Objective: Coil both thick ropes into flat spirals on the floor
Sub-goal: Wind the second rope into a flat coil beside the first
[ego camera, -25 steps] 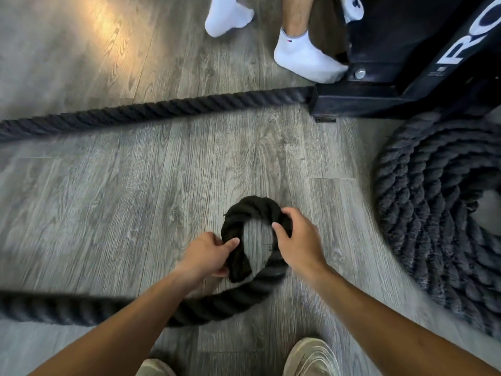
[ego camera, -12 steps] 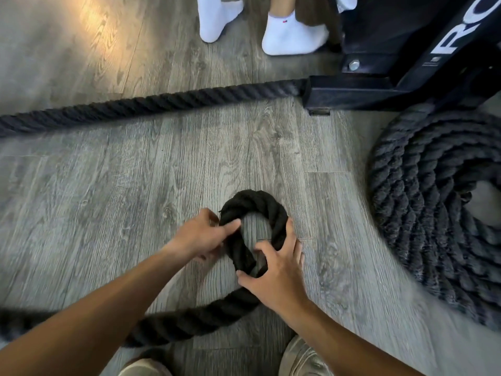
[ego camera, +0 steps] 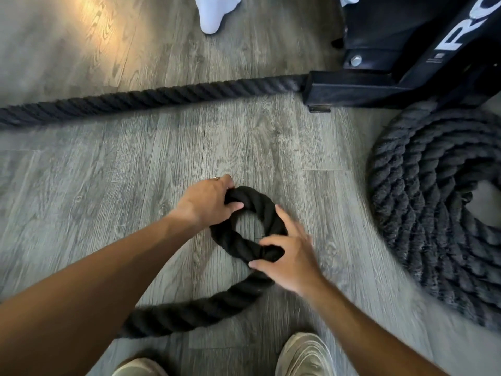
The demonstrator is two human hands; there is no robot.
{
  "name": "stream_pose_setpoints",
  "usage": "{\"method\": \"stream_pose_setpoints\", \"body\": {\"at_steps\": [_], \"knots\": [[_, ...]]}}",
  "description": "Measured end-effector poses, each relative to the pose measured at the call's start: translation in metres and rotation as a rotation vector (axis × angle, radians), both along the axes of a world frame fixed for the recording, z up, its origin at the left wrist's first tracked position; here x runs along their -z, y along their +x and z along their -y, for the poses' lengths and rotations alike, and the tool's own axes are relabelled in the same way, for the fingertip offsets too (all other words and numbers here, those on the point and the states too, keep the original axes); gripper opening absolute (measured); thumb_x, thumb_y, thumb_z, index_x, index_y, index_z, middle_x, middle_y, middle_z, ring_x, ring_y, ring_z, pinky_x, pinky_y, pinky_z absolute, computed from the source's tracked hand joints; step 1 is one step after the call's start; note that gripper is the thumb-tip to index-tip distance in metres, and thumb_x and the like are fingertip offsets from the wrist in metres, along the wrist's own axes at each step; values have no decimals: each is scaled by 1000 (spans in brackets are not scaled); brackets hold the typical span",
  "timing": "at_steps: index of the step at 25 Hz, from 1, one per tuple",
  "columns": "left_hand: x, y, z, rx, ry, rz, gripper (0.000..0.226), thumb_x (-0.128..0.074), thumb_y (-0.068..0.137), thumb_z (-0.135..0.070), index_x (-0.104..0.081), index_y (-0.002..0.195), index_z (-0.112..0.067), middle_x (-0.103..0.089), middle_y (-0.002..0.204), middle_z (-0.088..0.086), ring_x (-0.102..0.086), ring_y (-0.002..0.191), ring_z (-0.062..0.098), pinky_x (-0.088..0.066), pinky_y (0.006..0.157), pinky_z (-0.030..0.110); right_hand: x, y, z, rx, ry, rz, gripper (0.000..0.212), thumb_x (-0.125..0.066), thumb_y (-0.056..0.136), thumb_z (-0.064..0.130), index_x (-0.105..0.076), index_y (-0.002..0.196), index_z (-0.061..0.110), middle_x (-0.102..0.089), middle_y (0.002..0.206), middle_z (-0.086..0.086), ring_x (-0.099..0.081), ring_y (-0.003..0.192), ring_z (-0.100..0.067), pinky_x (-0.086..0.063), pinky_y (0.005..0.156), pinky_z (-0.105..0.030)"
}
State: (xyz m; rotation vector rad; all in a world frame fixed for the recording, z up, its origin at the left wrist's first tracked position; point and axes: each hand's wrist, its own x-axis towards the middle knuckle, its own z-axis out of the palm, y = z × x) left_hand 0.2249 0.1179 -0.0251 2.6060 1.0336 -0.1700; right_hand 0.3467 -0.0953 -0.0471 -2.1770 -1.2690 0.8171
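Note:
A thick black rope [ego camera: 235, 240] is bent into one small closed loop on the grey wood floor in front of me. My left hand [ego camera: 207, 200] grips the loop's upper left part. My right hand [ego camera: 290, 256] pinches the rope's end at the loop's lower right. The rope's tail [ego camera: 189, 312] runs down and left under my left forearm. A second rope [ego camera: 433, 202] lies coiled in a flat spiral at the right. A straight stretch of rope [ego camera: 162, 95] crosses the floor behind the loop.
A black metal rack base [ego camera: 360, 86] stands at the upper right, where the straight rope meets it. Another person's white-socked foot [ego camera: 214, 12] is at the top. My two shoes [ego camera: 305, 354] are at the bottom edge.
The loop has closed into a tighter ring. My left hand moved up to the loop's top left, and my right hand slid down to the rope's end at the lower right.

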Motion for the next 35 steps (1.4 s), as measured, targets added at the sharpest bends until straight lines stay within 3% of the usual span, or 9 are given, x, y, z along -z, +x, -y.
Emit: {"method": "stream_pose_setpoints", "body": {"at_steps": [5,8,11,14,19,25,28,32,35], "knots": [[-10,-55,12,-209,65,-73,50,-56,88,-61,-54,87,-11,-62,67,7,-64,64,30,-46,55,34,-34,38,-51,2,-64,71,77,-92,62,41,-59,131,45,-29,158,15,-32,141,-18,-26,117,-55],[-9,-81,42,-361,-46,-22,45,-60,82,-59,-51,66,-18,-56,56,6,-66,63,35,-39,53,31,-34,26,-50,30,24,142,68,-81,80,38,-53,141,31,-47,137,6,-46,126,-17,-39,110,-49],[-3,-90,64,-409,-9,-44,47,-55,80,-64,-47,59,-21,-63,56,7,-67,61,34,-36,50,30,-22,-23,-20,269,-10,39,78,-64,87,57,-27,153,35,-32,136,4,-33,126,-16,-45,101,-39],[-4,-91,55,-351,-23,-106,52,-51,81,-70,-49,61,-22,-63,60,4,-64,60,29,-42,51,30,-9,-64,16,436,-100,-4,99,-60,84,65,-3,159,35,-15,149,6,-16,133,-18,-41,101,-49],[-15,-71,24,-243,-153,-181,47,-61,84,-66,-52,72,-22,-63,75,2,-65,78,25,-42,61,30,-7,-66,29,499,-27,-154,89,-64,95,36,1,153,49,-27,134,1,-26,134,-27,-36,107,-46],[-18,-75,32,-409,-373,34,80,-75,80,-52,-35,146,-29,-76,92,6,-71,87,25,-56,89,42,-10,-70,14,585,-135,-223,112,-66,75,73,8,156,48,-13,151,7,-10,140,-22,-22,115,-55],[-14,-88,52,-388,-336,6,60,-72,81,-56,-52,129,-27,-73,80,-1,-68,68,18,-58,78,35,-8,-48,-8,485,-109,-242,112,-75,76,59,3,156,50,-13,152,10,-9,142,-25,-24,115,-52],[-13,-108,71,-445,-416,-93,68,-52,69,-87,-60,101,-28,-72,78,-3,-70,78,19,-55,74,34,-12,3,-48,199,-130,-249,110,-82,75,43,-8,156,49,-20,144,17,-22,138,-18,-35,114,-41],[-17,-93,33,-428,-232,-133,94,-29,66,-96,-56,122,-25,-74,103,9,-69,101,31,-55,86,42,-11,4,-64,139,-159,-183,110,-80,71,45,-9,155,52,-20,145,18,-21,137,-20,-33,114,-48]]}}
